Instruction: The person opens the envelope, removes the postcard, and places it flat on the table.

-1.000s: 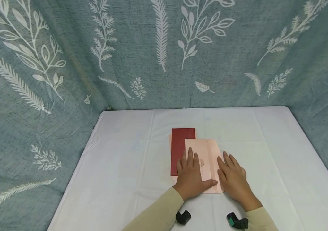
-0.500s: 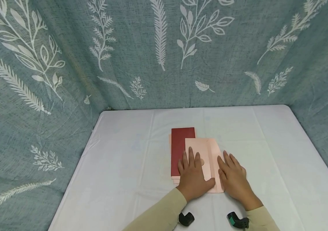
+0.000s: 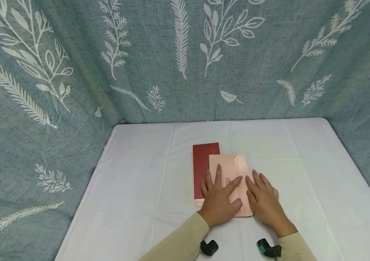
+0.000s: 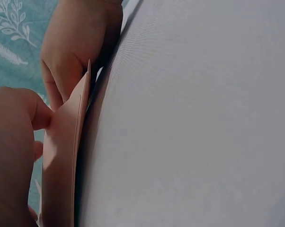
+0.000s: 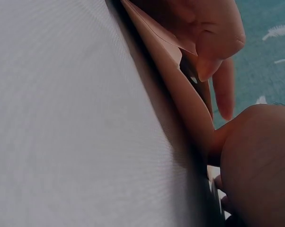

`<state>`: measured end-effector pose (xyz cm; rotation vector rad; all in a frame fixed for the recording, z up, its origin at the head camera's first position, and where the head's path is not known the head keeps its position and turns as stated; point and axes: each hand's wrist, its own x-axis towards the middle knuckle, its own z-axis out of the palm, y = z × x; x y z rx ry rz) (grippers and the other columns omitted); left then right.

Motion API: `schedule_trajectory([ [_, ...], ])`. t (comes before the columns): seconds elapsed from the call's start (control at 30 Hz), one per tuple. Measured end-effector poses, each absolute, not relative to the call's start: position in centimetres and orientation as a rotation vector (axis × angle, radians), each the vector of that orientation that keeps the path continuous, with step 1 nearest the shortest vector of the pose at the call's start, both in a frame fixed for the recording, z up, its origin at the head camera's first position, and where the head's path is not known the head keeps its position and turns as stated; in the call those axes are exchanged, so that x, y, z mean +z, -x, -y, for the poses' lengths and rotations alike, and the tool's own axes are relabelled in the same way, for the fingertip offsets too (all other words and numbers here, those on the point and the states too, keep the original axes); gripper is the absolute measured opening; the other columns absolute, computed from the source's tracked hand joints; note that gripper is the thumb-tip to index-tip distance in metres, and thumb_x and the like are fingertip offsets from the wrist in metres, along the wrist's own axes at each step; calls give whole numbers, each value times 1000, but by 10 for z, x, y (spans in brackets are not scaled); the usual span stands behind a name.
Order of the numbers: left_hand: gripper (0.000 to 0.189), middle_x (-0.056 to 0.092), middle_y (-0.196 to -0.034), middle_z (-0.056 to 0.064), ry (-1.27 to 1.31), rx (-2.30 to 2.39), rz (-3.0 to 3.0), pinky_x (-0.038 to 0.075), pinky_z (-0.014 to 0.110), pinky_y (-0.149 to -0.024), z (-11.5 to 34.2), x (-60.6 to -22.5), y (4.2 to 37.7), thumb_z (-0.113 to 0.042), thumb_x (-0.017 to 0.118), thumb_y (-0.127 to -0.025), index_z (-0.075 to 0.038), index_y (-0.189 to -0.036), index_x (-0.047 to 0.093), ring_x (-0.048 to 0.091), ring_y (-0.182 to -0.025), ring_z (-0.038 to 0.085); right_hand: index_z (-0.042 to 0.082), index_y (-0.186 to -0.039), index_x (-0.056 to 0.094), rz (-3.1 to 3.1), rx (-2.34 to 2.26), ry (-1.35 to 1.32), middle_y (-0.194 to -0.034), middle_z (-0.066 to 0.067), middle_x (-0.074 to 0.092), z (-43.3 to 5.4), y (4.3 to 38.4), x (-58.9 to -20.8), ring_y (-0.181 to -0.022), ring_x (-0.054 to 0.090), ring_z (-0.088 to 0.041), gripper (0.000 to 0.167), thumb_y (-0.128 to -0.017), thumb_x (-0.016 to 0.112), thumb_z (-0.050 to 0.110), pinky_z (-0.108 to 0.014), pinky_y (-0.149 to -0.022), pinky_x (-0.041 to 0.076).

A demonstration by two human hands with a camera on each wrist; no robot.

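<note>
A pale pink envelope (image 3: 221, 161) lies flat in the head view, with its flap spread out to the right. My left hand (image 3: 219, 203) rests on the envelope's body, fingers spread, index finger and thumb reaching toward the flap's fold. At the flap's outer edge is my right hand (image 3: 266, 203), its fingers fairly straight and the thumb touching the edge. The right wrist view shows the flap (image 5: 185, 99) tilted up from the table. Partly under the envelope lies a dark red, flat rectangular piece, perhaps an envelope (image 3: 201, 166).
More pink paper edges (image 3: 199, 204) show beneath the red piece. Everything sits on a white-covered table (image 3: 139, 174). A green leaf-patterned curtain (image 3: 159, 65) hangs behind and at both sides. Black wrist devices (image 3: 209, 248) are on both wrists.
My left index finger has swung right toward the flap's fold, away from the other fingers. The flap looks slightly more raised. My right hand has barely moved.
</note>
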<state>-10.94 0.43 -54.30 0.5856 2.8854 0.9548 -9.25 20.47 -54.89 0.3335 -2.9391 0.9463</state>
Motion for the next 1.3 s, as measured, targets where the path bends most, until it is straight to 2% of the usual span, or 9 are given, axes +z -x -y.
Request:
schedule_trajectory([
  [0.3,61,1,-181,16,-602,941,-2879,6,82,-116,-4,-545,111,-37,62,-95,-33,-156,61,-6,-159,56,-5,-157,54,2920,948,-330,-169,-32,32,-205,96,-550,-156,23,-52,50,-110,62,10,-74,-108,25],
  [0.57,61,-1,-182,12,-570,966,-2860,5,80,-117,-4,-544,111,-38,60,-95,-34,-155,60,-7,-160,53,-5,-145,65,2770,947,-381,-164,-29,43,-204,103,-549,-150,35,-53,47,-99,76,1,-79,-105,32],
  [0.63,61,-1,-182,12,-567,970,-2858,5,80,-117,-3,-544,111,-38,60,-94,-33,-155,60,-7,-160,53,-6,-142,66,2705,979,-441,-163,-27,47,-203,106,-550,-150,38,-51,49,-95,79,-4,-76,-109,33],
  [0.67,62,-1,-182,12,-568,972,-2858,5,80,-117,-3,-544,111,-38,61,-94,-33,-155,60,-7,-160,53,-6,-143,66,2686,997,-465,-162,-25,49,-203,107,-550,-150,40,-50,50,-94,79,-7,-71,-114,34],
  [0.8,63,-2,-182,12,-571,989,-2845,4,79,-117,-3,-544,111,-37,61,-94,-33,-157,59,-9,-160,53,-6,-149,62,2679,1090,-537,-158,-22,55,-204,112,-551,-148,46,-47,55,-96,75,-10,-62,-116,38],
  [1.03,60,0,-181,14,-595,1017,-2838,5,81,-116,0,-543,110,-35,60,-93,-33,-154,60,-7,-160,54,-4,-159,51,2745,1160,-620,-160,-22,52,-210,120,-554,-147,45,-46,61,-104,74,6,-69,-115,35],
  [1.3,61,-1,-182,13,-594,1010,-2827,3,80,-117,2,-541,109,-36,59,-93,-33,-155,59,-9,-160,53,2,-161,51,2811,1134,-652,-170,-18,40,-212,130,-553,-148,38,-45,66,-105,75,25,-72,-113,31],
])
